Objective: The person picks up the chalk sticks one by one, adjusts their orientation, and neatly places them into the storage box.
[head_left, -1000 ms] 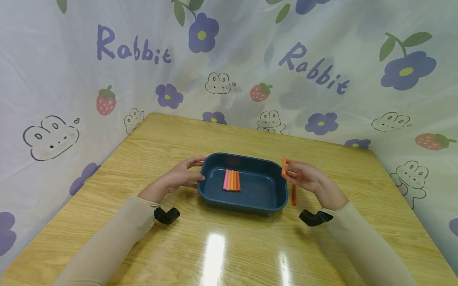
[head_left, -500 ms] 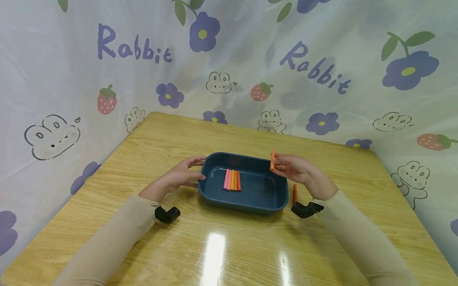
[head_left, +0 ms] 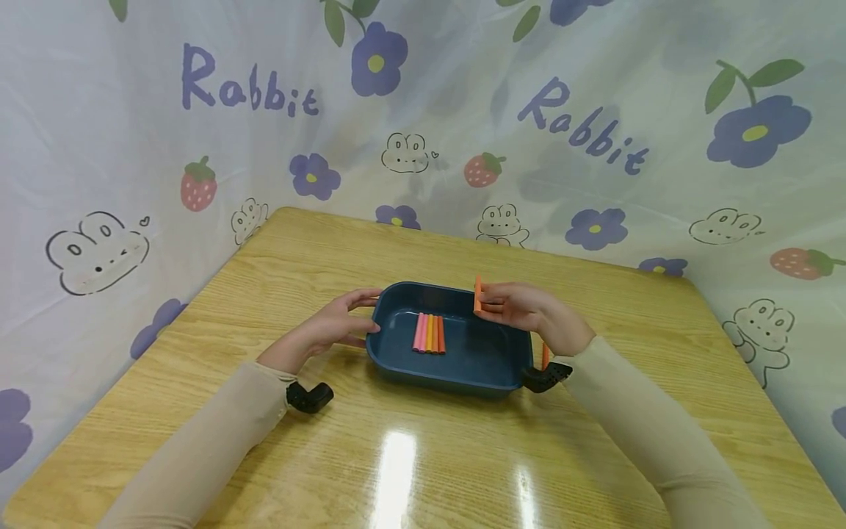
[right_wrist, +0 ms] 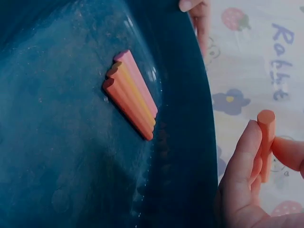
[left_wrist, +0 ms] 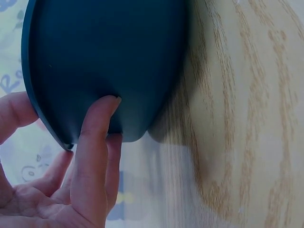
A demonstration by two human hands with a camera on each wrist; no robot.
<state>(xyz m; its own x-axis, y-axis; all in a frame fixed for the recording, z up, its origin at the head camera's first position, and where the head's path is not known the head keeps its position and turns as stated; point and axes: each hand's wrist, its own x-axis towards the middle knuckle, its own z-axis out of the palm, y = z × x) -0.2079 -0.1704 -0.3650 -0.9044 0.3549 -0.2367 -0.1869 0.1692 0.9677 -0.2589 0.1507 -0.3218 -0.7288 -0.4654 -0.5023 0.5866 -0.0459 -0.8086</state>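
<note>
In the head view a dark blue rectangular bin [head_left: 439, 380] sits on the table. A row of pink, yellow, orange and red crayons [head_left: 429, 334] lies side by side on its floor, left of centre. My left hand [head_left: 330, 323] grips the bin's left end, with the thumb over the rim and fingers against the outer wall [left_wrist: 109, 57]. Above the bin's back right part, my right hand [head_left: 522, 307] pinches an orange crayon [head_left: 478, 295] between thumb and fingers. The right wrist view shows this crayon's six-sided end, held apart from the row.
Another orange-red crayon [head_left: 545, 355] lies on the table just right of the bin, partly hidden by the black wrist camera mount [head_left: 547, 378]. A second black mount [head_left: 309, 397] is on the left cuff. Printed cloth [head_left: 429, 95] hangs behind the wooden table [head_left: 317, 477].
My right hand has carried the orange crayon leftward, from the bin's right rim to over its back right part. The left hand and the crayons in the bin have stayed put.
</note>
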